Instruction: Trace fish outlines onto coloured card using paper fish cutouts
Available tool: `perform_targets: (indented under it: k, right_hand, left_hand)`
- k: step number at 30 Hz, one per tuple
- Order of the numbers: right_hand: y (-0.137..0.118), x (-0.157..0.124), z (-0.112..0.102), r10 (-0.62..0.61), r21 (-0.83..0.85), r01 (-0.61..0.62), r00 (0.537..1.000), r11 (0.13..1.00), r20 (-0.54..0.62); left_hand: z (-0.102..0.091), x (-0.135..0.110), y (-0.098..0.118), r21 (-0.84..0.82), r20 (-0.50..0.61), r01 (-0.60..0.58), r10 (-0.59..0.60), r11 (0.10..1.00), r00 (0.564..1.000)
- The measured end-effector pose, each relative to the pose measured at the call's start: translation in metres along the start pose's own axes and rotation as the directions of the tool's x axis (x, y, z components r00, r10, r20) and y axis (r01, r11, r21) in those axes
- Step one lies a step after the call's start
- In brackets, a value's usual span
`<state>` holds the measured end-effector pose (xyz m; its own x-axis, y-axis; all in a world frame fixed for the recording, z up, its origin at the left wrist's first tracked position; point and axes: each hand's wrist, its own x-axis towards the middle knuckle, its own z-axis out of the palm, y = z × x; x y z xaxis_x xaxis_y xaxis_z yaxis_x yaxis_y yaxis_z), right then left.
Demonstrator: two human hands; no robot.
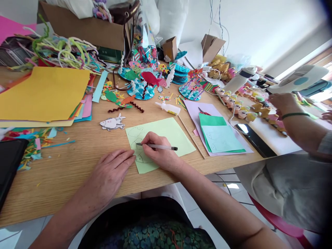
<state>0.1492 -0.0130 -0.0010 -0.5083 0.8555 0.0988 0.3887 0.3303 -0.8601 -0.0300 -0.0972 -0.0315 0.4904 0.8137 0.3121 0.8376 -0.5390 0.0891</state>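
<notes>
My right hand (158, 153) is closed round a pen (158, 147), its tip touching a light green sheet of paper (168, 133) on the wooden table (64, 166). Pencilled fish outlines show on that sheet near the tip. My left hand (110, 174) lies flat on the table with fingers stretched out, its fingertips at the sheet's left edge. A white paper fish cut-out (112, 122) lies just beyond, to the upper left of the sheet.
A glue bottle (168, 108), a thin wooden stick (191, 137), green sheets on lilac paper (220, 136) and a phone (255, 140) lie to the right. A stack of coloured paper (44, 93) sits left. Paper fish crafts (145, 81) crowd the back. Another person's hand (282, 103) works at right.
</notes>
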Motion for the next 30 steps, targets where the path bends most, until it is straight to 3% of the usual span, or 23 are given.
perform_targets:
  k: [30]
  right_hand:
    - [-0.0014,-0.0031,-0.005,0.002,0.092,-0.003,1.0,0.996,0.012]
  left_hand:
    - [-0.0016,0.0,-0.0007,-0.011,0.042,0.013,-0.012,1.0,0.999]
